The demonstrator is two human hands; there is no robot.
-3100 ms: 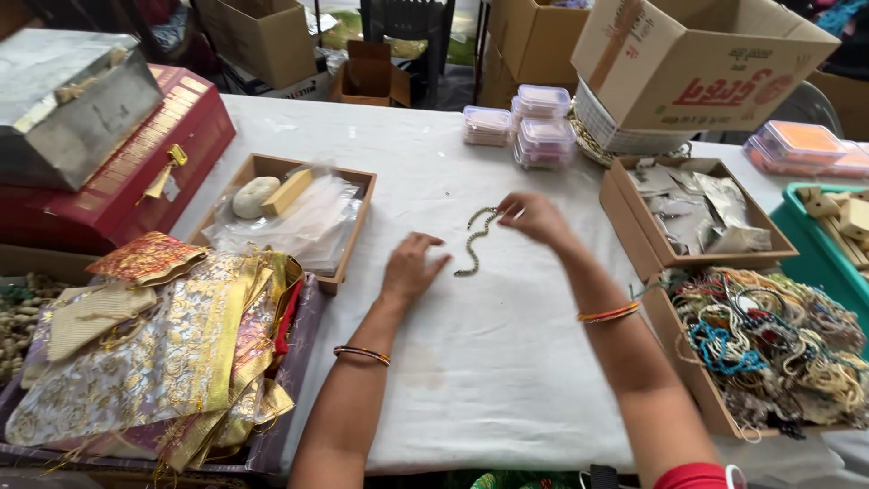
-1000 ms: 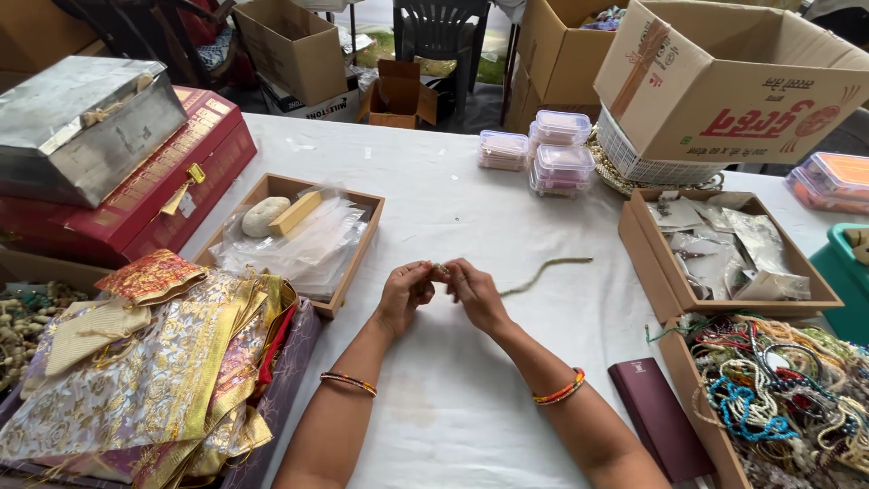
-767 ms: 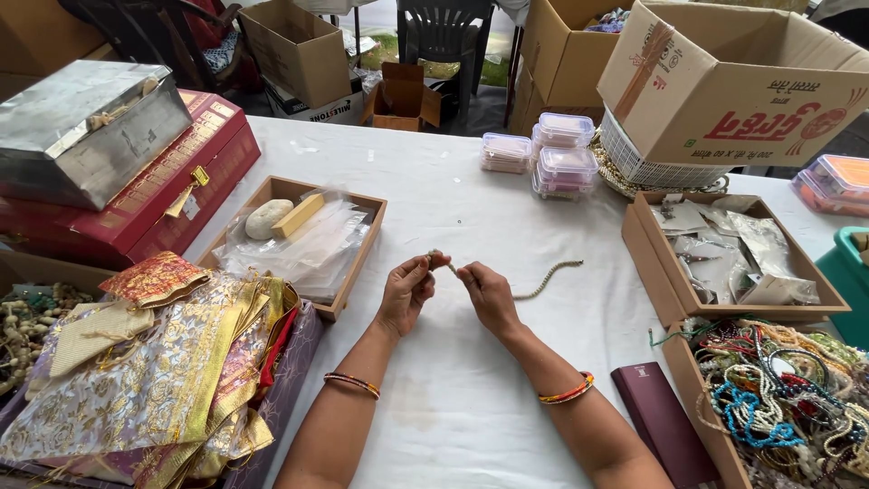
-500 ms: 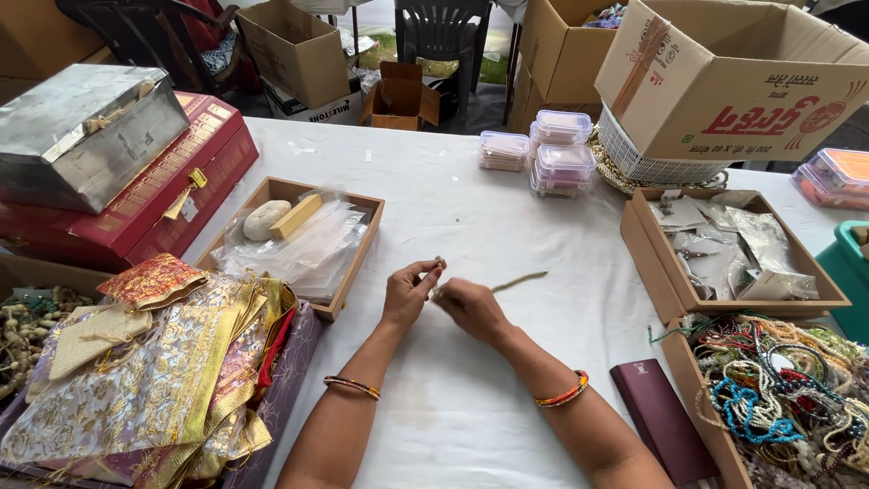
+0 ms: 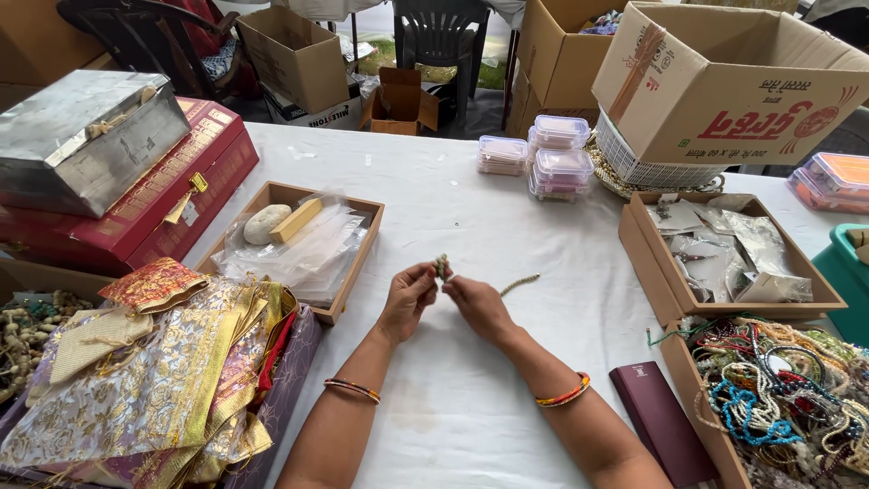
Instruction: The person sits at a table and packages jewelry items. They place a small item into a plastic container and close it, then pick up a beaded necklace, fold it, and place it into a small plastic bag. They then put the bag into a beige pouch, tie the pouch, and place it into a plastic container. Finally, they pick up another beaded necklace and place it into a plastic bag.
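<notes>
change: since the earlier frame the bead string [image 5: 520,285] lies shorter on the cloth, more of it gathered up at the fingers.
left hand: left hand [image 5: 407,299] is raised off the table [image 5: 453,398], its grip pinched shut on the bunched end of the beads just above the thumb.
right hand: right hand [image 5: 478,306] touches the left at the fingertips, grip closed on the same strand; the loose tail trails off to its right onto the cloth.
why held so: both pinches meet at one spot, likely to keep the small beads from slipping while the strand is wound.
nearby: wooden tray [image 5: 355,263] with clear packets just left of the hands; maroon case [image 5: 661,418] near the right forearm; box of tangled necklaces [image 5: 778,380] further right.
</notes>
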